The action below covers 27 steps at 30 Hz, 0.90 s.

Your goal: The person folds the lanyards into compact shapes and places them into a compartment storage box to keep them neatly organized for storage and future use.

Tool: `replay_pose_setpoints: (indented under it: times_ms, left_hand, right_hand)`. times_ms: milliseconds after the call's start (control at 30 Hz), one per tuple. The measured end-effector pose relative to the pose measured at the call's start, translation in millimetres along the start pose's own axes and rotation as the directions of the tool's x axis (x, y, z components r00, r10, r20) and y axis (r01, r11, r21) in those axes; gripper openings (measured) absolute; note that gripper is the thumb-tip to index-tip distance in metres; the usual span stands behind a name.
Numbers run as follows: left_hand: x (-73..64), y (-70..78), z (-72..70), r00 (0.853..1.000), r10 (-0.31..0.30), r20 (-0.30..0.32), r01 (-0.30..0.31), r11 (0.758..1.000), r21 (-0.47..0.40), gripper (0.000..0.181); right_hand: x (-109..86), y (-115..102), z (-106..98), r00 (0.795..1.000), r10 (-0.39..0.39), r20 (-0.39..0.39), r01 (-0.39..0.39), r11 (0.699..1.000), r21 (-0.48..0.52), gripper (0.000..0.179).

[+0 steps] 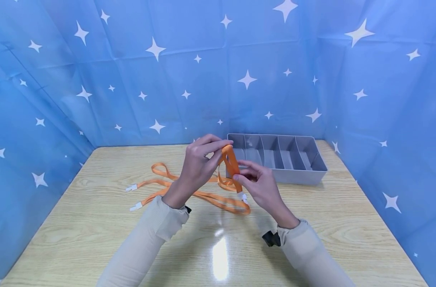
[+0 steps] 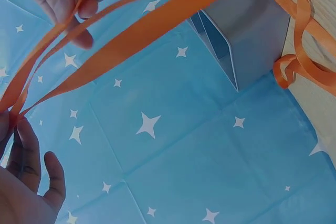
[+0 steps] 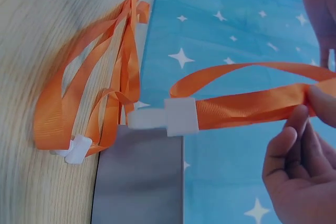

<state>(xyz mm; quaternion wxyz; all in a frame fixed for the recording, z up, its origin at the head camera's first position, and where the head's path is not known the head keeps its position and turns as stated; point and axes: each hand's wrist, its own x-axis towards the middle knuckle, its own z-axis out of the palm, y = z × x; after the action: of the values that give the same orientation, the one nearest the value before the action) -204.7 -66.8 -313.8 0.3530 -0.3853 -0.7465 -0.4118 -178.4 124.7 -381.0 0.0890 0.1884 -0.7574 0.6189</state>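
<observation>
The held orange lanyard (image 1: 233,163) is up off the tabletop (image 1: 96,231), near the left end of the grey bin (image 1: 296,176); the left hand (image 1: 199,157) pinches its upper end between thumb and fingertips, and the right hand (image 1: 258,185) pinches it lower, above its white clip (image 3: 181,116). A loose pinch could let the folded strap spring apart, and its hanging loop might snag on the tangled pile (image 1: 163,182) and drag other straps along. Counted: two hands, one bin with five compartments, one held lanyard, and four visible clips, three in the pile; overlapping straps hide how many lanyards lie there.
</observation>
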Motion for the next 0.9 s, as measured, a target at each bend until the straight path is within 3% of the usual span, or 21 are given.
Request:
replay_pose_setpoints:
  times_ms: [167,433,900]
  left_hand:
    - [1.4,1.3,1.5,1.000,0.023,0.004,-0.023,1.000,-0.017,0.015]
    - [2.5,1.5,3.0,1.000,0.028,0.003,-0.028,0.999,-0.028,0.014]
    - [3.8,1.3,3.8,1.000,0.011,0.008,-0.011,0.998,-0.063,0.014]
  right_hand:
    - [3.2,1,0,0.999,-0.025,0.019,0.025,1.000,-0.013,0.036]
    - [4.4,1,2,0.992,-0.082,0.100,0.078,0.996,0.047,0.012]
    - [2.3,-1,14,0.990,-0.114,0.081,0.107,0.990,0.090,0.012]
